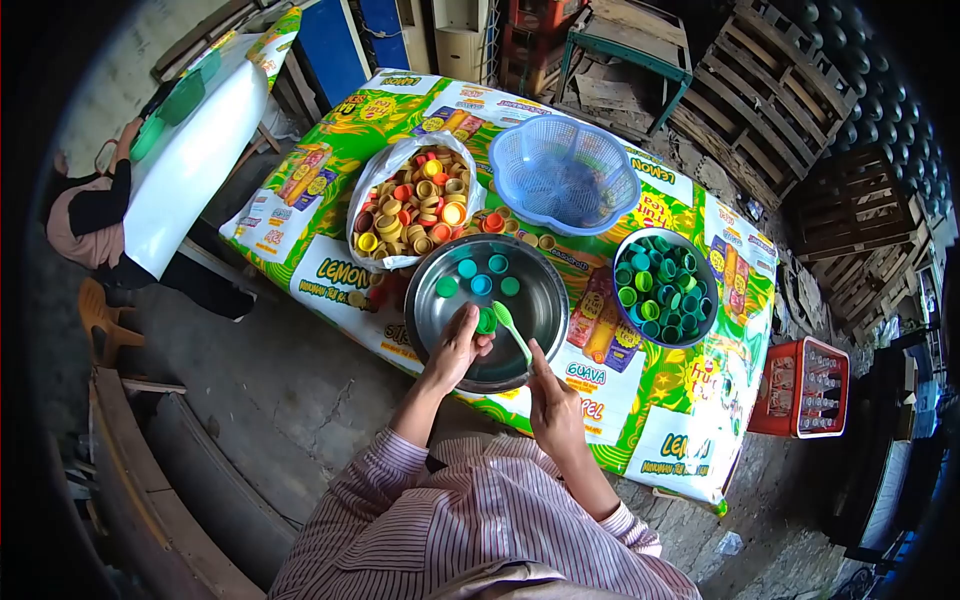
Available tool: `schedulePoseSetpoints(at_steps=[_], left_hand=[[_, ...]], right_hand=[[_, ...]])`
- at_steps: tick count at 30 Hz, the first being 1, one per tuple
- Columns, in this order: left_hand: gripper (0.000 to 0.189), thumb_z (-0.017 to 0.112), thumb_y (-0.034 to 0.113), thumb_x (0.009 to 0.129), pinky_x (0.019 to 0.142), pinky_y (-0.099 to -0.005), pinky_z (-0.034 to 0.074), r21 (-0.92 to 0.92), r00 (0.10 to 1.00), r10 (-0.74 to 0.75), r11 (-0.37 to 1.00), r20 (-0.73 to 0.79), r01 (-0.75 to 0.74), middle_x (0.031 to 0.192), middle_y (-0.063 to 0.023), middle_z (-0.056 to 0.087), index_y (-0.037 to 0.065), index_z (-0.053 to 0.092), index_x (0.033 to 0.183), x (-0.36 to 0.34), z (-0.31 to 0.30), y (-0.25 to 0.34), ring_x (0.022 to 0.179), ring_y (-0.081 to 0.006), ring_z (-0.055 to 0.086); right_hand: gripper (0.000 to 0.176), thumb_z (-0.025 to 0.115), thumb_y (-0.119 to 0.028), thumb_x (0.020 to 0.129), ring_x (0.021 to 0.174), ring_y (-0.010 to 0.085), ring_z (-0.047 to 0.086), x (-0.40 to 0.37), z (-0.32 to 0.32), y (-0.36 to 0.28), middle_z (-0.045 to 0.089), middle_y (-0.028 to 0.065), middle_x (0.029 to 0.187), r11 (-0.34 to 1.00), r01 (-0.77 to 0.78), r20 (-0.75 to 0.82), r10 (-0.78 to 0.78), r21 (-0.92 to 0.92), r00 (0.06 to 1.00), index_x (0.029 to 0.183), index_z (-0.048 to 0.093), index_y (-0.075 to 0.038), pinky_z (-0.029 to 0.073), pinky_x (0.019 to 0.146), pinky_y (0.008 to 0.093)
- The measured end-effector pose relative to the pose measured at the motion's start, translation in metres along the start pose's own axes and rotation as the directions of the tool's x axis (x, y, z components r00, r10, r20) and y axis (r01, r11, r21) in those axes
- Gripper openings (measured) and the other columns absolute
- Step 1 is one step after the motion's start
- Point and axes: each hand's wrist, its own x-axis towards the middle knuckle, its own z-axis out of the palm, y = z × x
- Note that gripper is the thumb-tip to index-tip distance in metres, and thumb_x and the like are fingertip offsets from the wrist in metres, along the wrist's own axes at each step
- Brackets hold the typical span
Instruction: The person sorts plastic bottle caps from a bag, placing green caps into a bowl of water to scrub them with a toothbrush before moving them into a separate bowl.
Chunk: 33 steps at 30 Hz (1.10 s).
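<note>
backyard sorting workshop: stacked wooden pallets, bottle crate, cracked concrete floor, bagged bottle caps

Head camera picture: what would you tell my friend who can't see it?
Two hands work over a metal bowl on a table: the left hand pinches a green cap, the right hand holds a thin green tool beside it. Nearby sit a bag of orange and yellow caps, a blue basket and a dark bowl of green caps.
</note>
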Motion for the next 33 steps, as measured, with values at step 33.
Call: schedulePoseSetpoints(at_steps=[33], left_hand=[[0.057,0.063,-0.006,0.075,0.092,-0.0303,0.041,0.144,0.943,0.320,0.933,0.088,-0.330,0.113,-0.0109,0.050,0.005,0.035,0.123,-0.020,0.006,0.012,0.107,-0.0172,0.050]], right_hand=[[0.029,0.055,-0.013,0.085,0.049,0.0039,0.039,0.030,-0.013,-0.017,0.046,0.0025,0.051,0.944,-0.186,0.053,0.179,0.273,0.983,0.111,0.054,0.000,0.033,0.046,0.0206]])
